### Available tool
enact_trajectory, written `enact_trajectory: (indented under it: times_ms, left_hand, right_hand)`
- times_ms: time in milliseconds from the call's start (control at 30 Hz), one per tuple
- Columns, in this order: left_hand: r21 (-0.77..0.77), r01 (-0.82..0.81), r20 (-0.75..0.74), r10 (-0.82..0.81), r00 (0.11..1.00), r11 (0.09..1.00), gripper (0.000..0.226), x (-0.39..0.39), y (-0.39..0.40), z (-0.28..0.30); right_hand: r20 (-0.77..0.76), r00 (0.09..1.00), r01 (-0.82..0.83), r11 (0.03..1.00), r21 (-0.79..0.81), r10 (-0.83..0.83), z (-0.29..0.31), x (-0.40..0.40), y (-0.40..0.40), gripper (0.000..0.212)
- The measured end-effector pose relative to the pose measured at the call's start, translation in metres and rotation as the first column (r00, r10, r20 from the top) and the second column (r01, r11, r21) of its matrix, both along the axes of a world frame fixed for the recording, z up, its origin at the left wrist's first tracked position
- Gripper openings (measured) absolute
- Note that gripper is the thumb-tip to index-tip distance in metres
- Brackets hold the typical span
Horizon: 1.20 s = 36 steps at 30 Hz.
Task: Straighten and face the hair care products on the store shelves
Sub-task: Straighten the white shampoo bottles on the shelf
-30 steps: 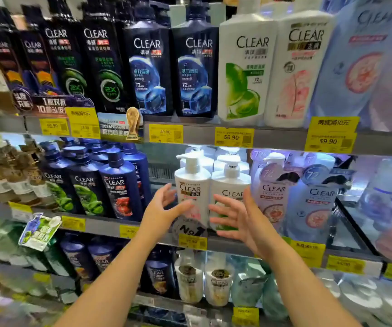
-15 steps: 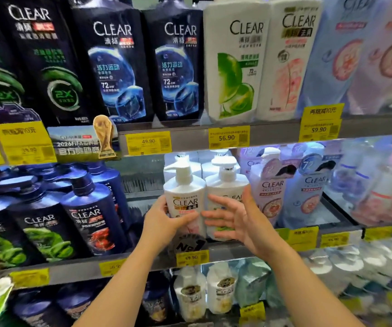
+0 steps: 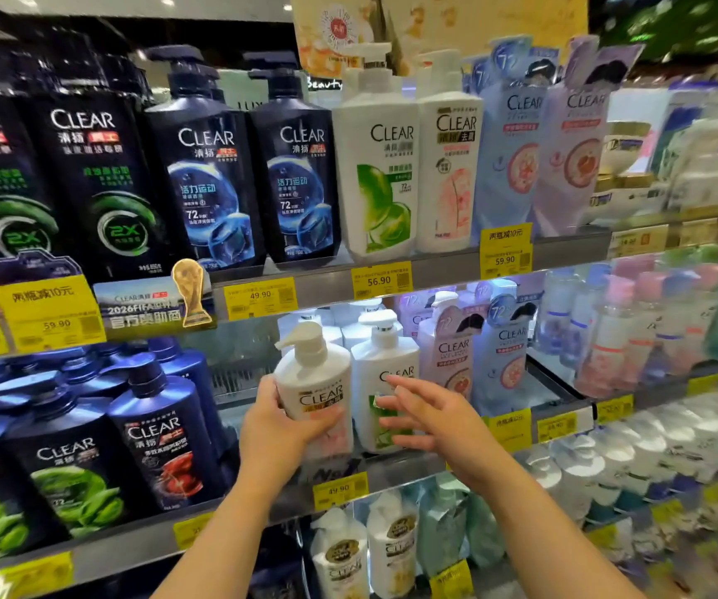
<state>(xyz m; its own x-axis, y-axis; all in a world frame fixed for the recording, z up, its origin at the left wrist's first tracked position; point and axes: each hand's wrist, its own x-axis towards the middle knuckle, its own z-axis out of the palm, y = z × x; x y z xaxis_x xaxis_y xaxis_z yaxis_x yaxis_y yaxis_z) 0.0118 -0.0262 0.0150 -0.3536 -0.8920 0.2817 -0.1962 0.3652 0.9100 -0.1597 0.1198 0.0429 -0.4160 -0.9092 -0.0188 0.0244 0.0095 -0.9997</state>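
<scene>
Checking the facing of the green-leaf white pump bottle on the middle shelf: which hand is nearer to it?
Right. The right hand hovers open in front of the green-leaf bottle; the left hand grips the pink-label bottle beside it.

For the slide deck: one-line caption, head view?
Left hand grips white pump bottle; right hand open beside its neighbour.

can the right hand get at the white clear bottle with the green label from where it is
Probably yes: the right hand hovers open just in front of the green-label bottle, nothing between them. The left hand holds only the neighbouring pink-label bottle.
</scene>
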Motion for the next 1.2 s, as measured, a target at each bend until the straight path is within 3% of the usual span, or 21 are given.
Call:
enact_trajectory:
  times_ms: [233, 333, 533, 667, 933, 1000, 1100, 1200]
  left_hand:
    - [-0.029, 0.175, -0.064, -0.177, 0.982, 0.984, 0.060, 0.011, 0.036, 0.064]
    - [-0.067, 0.258, -0.076, -0.263, 0.962, 0.964, 0.054, 0.005, 0.063, 0.093]
    - [-0.121, 0.357, -0.150, -0.373, 0.916, 0.926, 0.061, -0.017, 0.101, 0.133]
    - [-0.179, 0.377, -0.116, -0.400, 0.909, 0.909, 0.063, -0.037, 0.114, 0.152]
    - [-0.257, 0.369, -0.031, -0.389, 0.921, 0.893, 0.051, -0.078, 0.119, 0.183]
    - [-0.281, 0.362, 0.042, -0.365, 0.930, 0.889, 0.067, -0.085, 0.111, 0.196]
    - [-0.405, 0.249, 0.089, -0.234, 0.968, 0.880, 0.087, -0.091, 0.091, 0.222]
    - [-0.501, 0.054, -0.014, -0.071, 0.997, 0.864, 0.086, -0.093, 0.073, 0.256]
  right_hand:
    - [-0.113, 0.991, -0.086, 0.994, -0.072, 0.077, 0.024, 0.016, 0.023, 0.059]
    - [-0.137, 0.981, -0.157, 0.981, -0.116, 0.141, 0.036, 0.022, 0.036, 0.052]
    - [-0.163, 0.982, -0.137, 0.950, -0.280, 0.093, 0.064, 0.010, 0.065, 0.060]
    - [-0.154, 0.985, -0.126, 0.924, -0.360, 0.074, 0.081, -0.004, 0.077, 0.060]
    - [-0.079, 0.994, -0.099, 0.884, -0.457, 0.070, 0.105, -0.047, 0.075, 0.058]
    - [-0.070, 0.995, -0.101, 0.879, -0.465, 0.077, 0.112, -0.059, 0.071, 0.059]
    - [-0.077, 0.994, -0.109, 0.877, -0.469, 0.083, 0.123, -0.080, 0.067, 0.056]
    - [-0.117, 0.991, -0.110, 0.878, -0.465, 0.062, 0.132, -0.102, 0.062, 0.059]
